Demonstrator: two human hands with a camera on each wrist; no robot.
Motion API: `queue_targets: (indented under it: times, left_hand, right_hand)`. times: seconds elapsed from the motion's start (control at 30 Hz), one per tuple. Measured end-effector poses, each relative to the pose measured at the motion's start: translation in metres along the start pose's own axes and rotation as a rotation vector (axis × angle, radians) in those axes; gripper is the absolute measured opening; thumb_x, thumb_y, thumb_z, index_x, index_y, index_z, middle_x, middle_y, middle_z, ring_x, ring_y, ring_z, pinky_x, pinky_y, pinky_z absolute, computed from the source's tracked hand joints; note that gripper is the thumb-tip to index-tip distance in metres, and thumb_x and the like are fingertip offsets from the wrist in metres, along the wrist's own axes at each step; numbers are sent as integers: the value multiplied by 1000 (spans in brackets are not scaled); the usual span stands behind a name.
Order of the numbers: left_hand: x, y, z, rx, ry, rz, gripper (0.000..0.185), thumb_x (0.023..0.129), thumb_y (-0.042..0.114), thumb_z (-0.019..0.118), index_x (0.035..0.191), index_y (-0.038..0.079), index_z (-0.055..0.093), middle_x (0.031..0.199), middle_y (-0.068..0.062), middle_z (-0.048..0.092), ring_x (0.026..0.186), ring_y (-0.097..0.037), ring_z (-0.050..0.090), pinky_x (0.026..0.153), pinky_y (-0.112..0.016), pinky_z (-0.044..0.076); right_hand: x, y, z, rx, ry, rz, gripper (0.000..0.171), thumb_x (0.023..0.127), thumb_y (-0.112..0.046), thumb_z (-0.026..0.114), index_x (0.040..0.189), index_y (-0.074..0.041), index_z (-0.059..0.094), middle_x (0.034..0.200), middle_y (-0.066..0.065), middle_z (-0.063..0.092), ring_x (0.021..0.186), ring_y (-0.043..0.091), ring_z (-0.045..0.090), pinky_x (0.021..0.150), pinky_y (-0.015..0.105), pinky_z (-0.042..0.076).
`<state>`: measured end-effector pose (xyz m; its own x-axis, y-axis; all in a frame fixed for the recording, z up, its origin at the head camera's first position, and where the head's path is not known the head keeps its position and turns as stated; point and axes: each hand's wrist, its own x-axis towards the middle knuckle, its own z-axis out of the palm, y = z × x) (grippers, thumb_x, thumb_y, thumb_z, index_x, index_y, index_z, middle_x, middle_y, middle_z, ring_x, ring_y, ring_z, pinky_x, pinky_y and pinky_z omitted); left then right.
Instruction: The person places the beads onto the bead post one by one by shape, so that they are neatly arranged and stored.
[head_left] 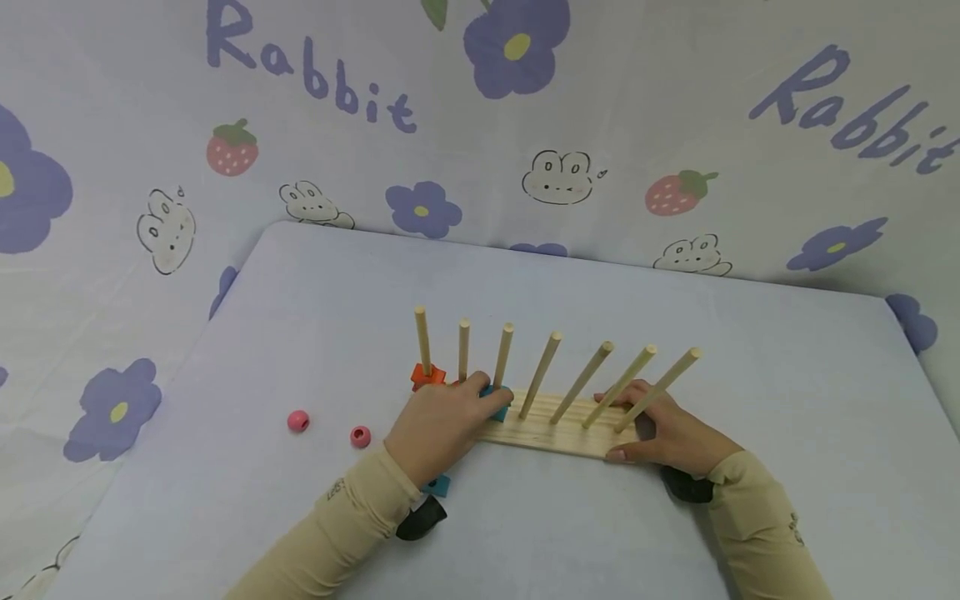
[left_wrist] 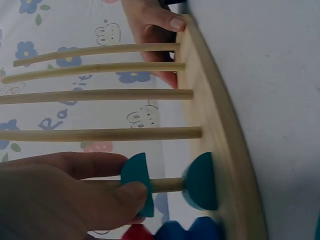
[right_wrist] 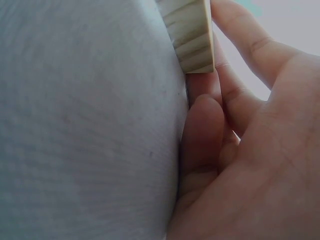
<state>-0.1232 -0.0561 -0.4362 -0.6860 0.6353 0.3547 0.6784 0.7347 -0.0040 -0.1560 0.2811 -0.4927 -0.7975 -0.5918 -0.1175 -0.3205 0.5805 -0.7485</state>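
A wooden peg board (head_left: 540,432) with a row of several upright pegs lies on the table. My left hand (head_left: 442,421) pinches a teal half-round block (left_wrist: 136,185) between thumb and fingers, threaded partway along the third peg from the left. Below it, a second teal half-round block (left_wrist: 201,182) sits at the foot of that peg. My right hand (head_left: 667,429) grips the board's right end, thumb at the near edge and fingers at the far edge. An orange block (head_left: 428,377) is on the leftmost peg. Red and blue beads (left_wrist: 187,229) show on the neighbouring peg.
Two pink beads (head_left: 297,421) lie on the white table (head_left: 225,492) left of my left hand. A blue block (head_left: 437,486) lies partly hidden beneath the left wrist. A patterned cloth (head_left: 480,125) hangs behind the table's far edge.
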Motion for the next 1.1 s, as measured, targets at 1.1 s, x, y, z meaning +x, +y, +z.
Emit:
queue_targets:
  times: [1.1]
  left_hand:
    - [-92,2,-7,-302,-267,-154,30,84,31,74,110,19,64,96,5,58,65,-3,54,56,-19,48]
  right_hand:
    - [-2,0,0,-10,-7,15,64,75,-40,80,131,-30,51,130,1,47,130,31,31,104,61,20]
